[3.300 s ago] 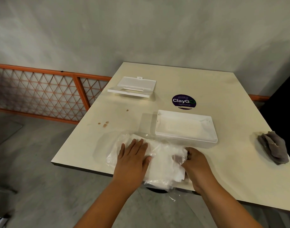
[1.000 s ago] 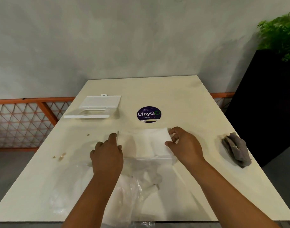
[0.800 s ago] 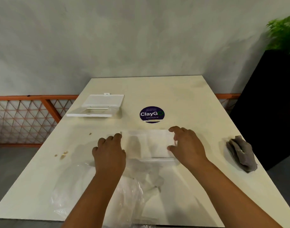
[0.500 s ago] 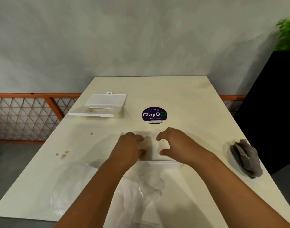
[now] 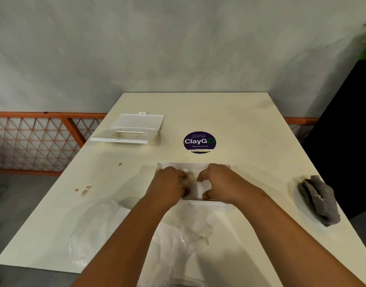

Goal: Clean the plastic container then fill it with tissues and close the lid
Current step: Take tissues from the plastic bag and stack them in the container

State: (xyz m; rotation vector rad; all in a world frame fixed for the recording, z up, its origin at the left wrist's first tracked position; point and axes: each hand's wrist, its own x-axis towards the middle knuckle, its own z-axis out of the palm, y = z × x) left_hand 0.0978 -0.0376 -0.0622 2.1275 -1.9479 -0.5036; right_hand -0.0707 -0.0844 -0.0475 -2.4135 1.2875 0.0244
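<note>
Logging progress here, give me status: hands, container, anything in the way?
Left hand and right hand pressing tissues into container. Lid off, far left. Empty wrapper near edge.

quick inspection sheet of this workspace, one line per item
surface: cream table, brown spots near its left edge, round purple ClayGo sticker at centre
job's things: white plastic container in front of the person, tissues inside it; lid lies apart at far left, not yet fitted
clutter: empty clear plastic wrapper at near edge; crumpled grey cloth at right
grippers: left hand and right hand both in the container, fingers curled down on the tissues
cables: nothing seen
surroundings: grey wall, orange lattice railing at left, black planter with green plant at right
</note>
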